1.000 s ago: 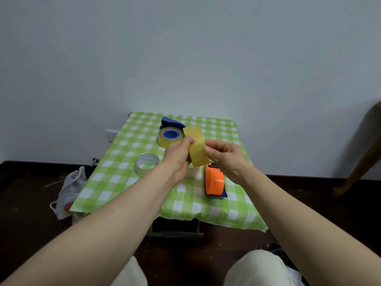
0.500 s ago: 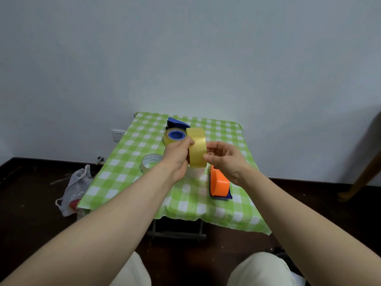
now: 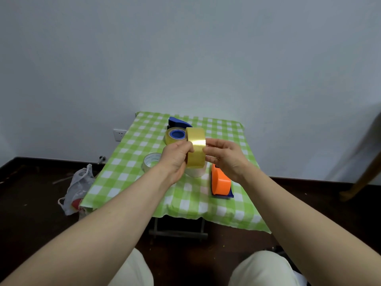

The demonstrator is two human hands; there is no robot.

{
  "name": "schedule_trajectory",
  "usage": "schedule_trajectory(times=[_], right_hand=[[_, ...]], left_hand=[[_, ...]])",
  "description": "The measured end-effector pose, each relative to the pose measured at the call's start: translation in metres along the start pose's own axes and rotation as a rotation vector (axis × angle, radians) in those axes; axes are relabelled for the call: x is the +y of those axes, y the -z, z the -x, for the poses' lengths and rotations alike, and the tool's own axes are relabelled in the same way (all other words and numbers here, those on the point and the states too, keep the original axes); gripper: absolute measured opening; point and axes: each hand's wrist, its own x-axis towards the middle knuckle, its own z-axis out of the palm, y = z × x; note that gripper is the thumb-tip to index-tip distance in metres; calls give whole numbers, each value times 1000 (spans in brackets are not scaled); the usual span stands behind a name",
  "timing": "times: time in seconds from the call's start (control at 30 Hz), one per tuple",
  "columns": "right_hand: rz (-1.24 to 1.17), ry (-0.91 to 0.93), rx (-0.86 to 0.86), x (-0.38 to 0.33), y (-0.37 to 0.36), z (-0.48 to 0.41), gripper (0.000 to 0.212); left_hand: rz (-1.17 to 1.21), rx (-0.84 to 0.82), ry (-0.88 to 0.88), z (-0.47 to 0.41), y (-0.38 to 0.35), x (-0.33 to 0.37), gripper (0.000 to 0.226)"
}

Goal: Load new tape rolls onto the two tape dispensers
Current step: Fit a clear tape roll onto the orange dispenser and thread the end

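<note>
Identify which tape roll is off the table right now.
The yellow roll gripped on edge between the left hand and right hand. The clear roll lies flat on the tablecloth; the blue-hubbed roll sits by the blue dispenser.

yellow tape roll (image 3: 195,150): held edge-on above green checked table (image 3: 132,162) | left hand (image 3: 175,159), right hand (image 3: 226,157) grip its sides | orange dispenser (image 3: 221,182) just right, below roll
</note>
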Motion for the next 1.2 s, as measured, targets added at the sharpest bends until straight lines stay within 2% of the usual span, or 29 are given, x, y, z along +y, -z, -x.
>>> schedule_trajectory(times=[0.1, 0.27, 0.33, 0.5, 0.6, 0.87, 1.07, 1.13, 1.2], right_hand=[[5, 25, -32, 3, 1, 1, 26], [211, 55, -63, 8, -4, 5, 35], [179, 41, -32, 8, -3, 3, 32], [-35, -9, 61, 1, -5, -4, 11], [-34, 18, 38, 3, -5, -3, 10], [99, 45, 2, 13, -7, 1, 30], [-33, -22, 19, 5, -4, -4, 15], [-11, -8, 30, 5, -3, -4, 7], [15, 1, 14, 9, -3, -3, 9]], left_hand=[[0, 10, 13, -1, 2, -1, 11], [10, 82, 19, -6, 4, -2, 10], [-21, 54, 4, -5, 4, -3, 9], [-96, -21, -44, 3, 3, -7, 20], [-80, 0, -36, 2, 5, -7, 18], [-8, 93, 21, -5, 5, 0, 11], [-115, 6, -26, -2, 10, -8, 16], [-123, 6, -30, -1, 11, -10, 16], [-103, 29, -21, -1, 11, -11, 14]])
